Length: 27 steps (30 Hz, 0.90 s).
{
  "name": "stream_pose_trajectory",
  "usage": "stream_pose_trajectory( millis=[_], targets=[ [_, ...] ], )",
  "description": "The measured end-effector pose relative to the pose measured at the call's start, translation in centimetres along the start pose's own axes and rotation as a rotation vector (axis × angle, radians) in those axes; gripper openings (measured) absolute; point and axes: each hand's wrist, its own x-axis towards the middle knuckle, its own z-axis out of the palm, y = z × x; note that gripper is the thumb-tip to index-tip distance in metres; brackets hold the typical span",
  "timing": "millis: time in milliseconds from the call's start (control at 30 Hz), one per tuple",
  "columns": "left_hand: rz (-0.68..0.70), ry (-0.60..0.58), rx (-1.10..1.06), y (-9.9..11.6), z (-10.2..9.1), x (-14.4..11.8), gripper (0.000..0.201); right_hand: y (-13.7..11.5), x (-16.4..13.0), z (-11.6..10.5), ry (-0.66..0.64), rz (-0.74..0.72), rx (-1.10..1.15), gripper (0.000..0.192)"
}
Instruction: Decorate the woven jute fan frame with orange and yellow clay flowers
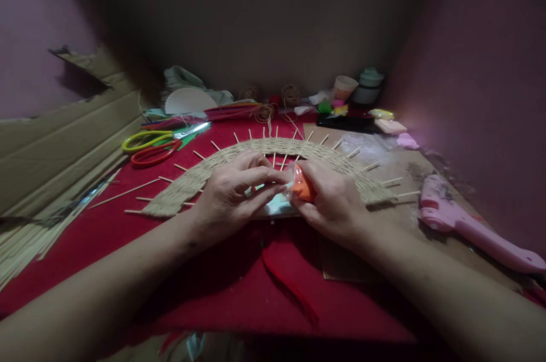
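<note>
left hand (239, 187): thumb and fingers pinched on the clear edge of the orange packet (302, 184)
right hand (335, 192): curled closed around the filled part
orange packet: between both hands, before the woven arch (226, 154)
scissors (157, 152): beyond, on the red worktop (350, 311)

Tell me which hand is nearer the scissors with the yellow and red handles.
Left. The left hand is to the right of the scissors and nearer the viewer; the right hand is farther right, holding the orange packet.
</note>
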Motion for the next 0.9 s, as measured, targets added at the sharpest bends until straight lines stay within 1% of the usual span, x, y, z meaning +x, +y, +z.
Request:
stream_pose_trajectory(
  millis=[200,400,567,733,767,900],
  targets=[
    [-0.041,0.008,0.0,0.2,0.5,-0.1,0.013,-0.3,-0.1,-0.1,-0.023,-0.06,-0.049,0.019],
    [-0.066,-0.019,0.017,0.4,0.7,-0.1,0.009,-0.2,-0.2,0.2,0.015,-0.072,-0.059,0.028],
    [-0.122,-0.053,-0.054,0.9,0.8,-0.1,0.006,-0.3,-0.1,0.5,0.068,-0.087,-0.126,0.024],
    [-0.167,-0.005,-0.144,1.7,1.1,-0.1,0.007,-0.6,-0.2,0.5,0.058,-0.099,-0.168,0.027],
    [-0.187,-0.01,-0.169,1.8,1.1,-0.1,0.007,-0.7,-0.2,0.4,0.05,-0.102,-0.165,0.028],
    [-0.307,-0.11,-0.321,2.1,0.7,0.4,0.01,-0.7,-0.2,0.4,0.038,-0.105,-0.13,0.029]
  ],
)
